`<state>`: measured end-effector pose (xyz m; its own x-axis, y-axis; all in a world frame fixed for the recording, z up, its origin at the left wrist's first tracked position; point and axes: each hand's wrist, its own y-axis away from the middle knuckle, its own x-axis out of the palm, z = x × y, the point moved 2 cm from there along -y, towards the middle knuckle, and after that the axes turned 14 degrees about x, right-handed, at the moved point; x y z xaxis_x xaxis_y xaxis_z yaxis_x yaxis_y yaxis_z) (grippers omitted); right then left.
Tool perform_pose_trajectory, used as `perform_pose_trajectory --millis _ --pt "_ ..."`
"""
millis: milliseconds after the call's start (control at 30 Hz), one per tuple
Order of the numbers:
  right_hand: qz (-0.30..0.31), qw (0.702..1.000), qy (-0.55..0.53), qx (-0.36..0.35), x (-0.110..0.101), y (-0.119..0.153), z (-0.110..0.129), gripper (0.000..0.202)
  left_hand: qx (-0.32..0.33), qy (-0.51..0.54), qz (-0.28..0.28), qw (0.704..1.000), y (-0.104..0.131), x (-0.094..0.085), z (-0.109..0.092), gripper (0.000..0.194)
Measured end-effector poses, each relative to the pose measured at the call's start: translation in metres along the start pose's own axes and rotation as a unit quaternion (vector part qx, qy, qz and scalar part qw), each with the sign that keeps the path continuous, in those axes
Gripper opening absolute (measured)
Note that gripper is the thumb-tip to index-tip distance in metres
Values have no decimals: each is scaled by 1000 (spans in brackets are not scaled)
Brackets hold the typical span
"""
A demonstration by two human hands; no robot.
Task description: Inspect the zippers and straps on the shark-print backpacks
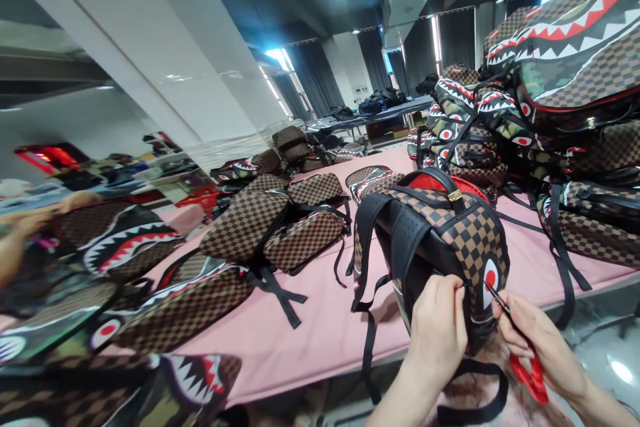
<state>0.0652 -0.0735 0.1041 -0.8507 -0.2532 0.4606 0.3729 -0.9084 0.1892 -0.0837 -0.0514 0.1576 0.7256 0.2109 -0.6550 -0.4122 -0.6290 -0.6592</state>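
A brown checkered backpack (pixel 477 233) stands at the near edge of the pink table, its black straps towards the left and its red lining showing at the top. On its side is a red-and-white eye patch (pixel 491 280). My left hand (pixel 437 327) is closed in a pinch against the backpack's seam; whatever lies between the fingertips is too small or hidden to make out. In my right hand (pixel 543 340) is a pair of small scissors (pixel 534 373) with red handles. Their dark tips point at the eye patch, close to the bag's surface.
Several similar backpacks (pixel 245 217) lie across the pink table (pixel 320 310) on the left. A tall pile of shark-mouth backpacks (pixel 575 47) rises at the right. Another person's arm (pixel 20 240) reaches over bags at the far left. A white pillar (pixel 200 47) stands behind.
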Motion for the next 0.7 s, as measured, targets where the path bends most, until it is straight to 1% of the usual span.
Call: perform_pose_trajectory --millis 67,133,233,300,500,700 --pt "8 1000 18 12 2 3 -2 35 -15 51 20 998 -5 -3 2 14" --pt "3 999 32 18 2 4 -2 37 -43 117 23 992 -8 -2 6 15" --pt "-7 999 23 35 3 4 -5 40 -87 214 -3 973 -9 5 15 16" --pt "-13 999 7 51 3 2 -9 41 -103 259 -22 960 -7 12 19 16" --pt "-28 998 -16 59 6 -1 -21 42 -109 322 -61 939 -1 23 26 14" --pt "-62 997 8 35 9 -3 -27 40 -101 338 -85 932 2 28 27 13"
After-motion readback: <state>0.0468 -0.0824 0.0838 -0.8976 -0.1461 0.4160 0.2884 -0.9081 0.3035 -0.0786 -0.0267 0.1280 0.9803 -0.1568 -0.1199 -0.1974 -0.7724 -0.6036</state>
